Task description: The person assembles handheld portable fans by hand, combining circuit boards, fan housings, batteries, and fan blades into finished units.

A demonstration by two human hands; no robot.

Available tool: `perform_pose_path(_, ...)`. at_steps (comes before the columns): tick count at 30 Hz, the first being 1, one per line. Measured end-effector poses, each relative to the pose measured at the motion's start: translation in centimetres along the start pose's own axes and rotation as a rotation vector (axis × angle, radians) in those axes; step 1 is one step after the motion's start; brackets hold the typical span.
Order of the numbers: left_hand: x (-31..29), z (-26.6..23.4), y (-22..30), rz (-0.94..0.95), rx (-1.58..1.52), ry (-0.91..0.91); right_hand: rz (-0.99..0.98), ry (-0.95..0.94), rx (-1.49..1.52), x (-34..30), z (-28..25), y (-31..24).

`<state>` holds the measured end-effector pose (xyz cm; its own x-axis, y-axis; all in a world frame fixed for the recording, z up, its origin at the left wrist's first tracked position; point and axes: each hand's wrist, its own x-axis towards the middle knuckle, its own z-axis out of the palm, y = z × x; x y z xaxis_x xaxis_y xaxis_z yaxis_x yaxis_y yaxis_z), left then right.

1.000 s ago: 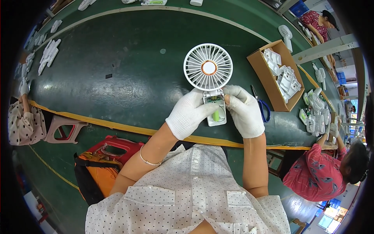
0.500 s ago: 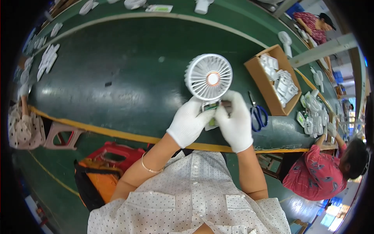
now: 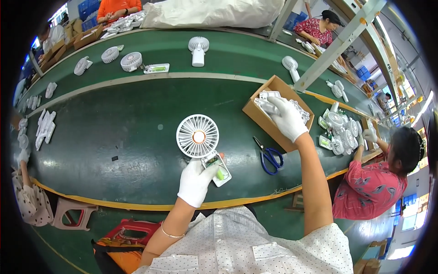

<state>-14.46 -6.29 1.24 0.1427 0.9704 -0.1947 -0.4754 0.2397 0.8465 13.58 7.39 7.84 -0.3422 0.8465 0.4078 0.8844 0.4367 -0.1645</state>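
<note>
My left hand point(image 3: 195, 181), in a white glove, grips a white handheld fan point(image 3: 197, 137) by its handle just below the round grille. The handle is opened up, showing a green circuit board and a bright green battery point(image 3: 222, 174). To the right, my gloved right hand point(image 3: 288, 119) reaches into a cardboard box point(image 3: 269, 123), its fingers stretched over white plastic parts point(image 3: 299, 108). The fingertips touch or nearly touch the parts; whether one is pinched is hard to see. Blue-handled scissors point(image 3: 270, 160) lie on the green worktable between my hands.
Several fans with opened handles point(image 3: 344, 132) are clustered at right, beside a person in red point(image 3: 372, 187). Across the green table point(image 3: 105, 105), a raised strip separates a far lane with more fans point(image 3: 198, 51). White parts point(image 3: 45, 129) lie at left. A metal post point(image 3: 337, 43) slants behind the box.
My right hand has left the fan and moved right into the box. The left hand keeps the fan, whose opened handle now shows more. The view has shifted, revealing more of the far side.
</note>
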Motion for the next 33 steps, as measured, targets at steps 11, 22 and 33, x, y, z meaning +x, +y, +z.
perform_pose_path(11, 0.0, -0.5, -0.3, 0.03, 0.009, 0.018, 0.194, 0.164, 0.064, -0.8, -1.2, -3.5)
perform_pose_path(22, 0.3, -0.5, -0.5, 0.183, -0.197, 0.171, 0.042, -0.232, 0.205, -7.6, 0.6, -12.0)
perform_pose_path(33, 0.0, -0.7, -0.3, 0.171, -0.149, 0.206, 0.088, -0.052, 0.279, -9.5, 1.5, -14.1)
